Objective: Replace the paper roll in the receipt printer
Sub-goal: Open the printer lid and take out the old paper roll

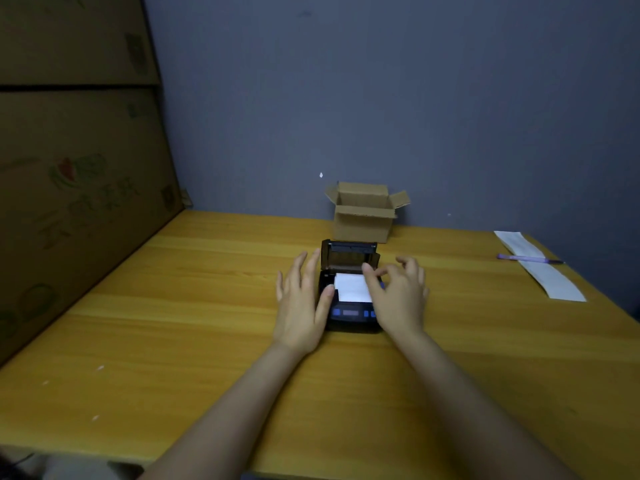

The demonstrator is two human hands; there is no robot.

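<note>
A small black receipt printer (349,315) with blue buttons sits in the middle of the wooden table (173,306). Its lid (348,254) stands open toward the back. White paper (351,287) lies in the open compartment, its end laid forward over the front edge. My left hand (301,299) rests flat against the printer's left side, fingers spread, thumb touching the printer's left edge by the paper. My right hand (398,296) is at the printer's right side, its thumb and index finger touching the paper's right edge; whether they pinch it is unclear.
A small open cardboard box (363,216) stands just behind the printer against the grey wall. A long strip of white paper (540,268) with a purple pen (526,259) across it lies at the right table edge. Large cartons (76,168) wall off the left side.
</note>
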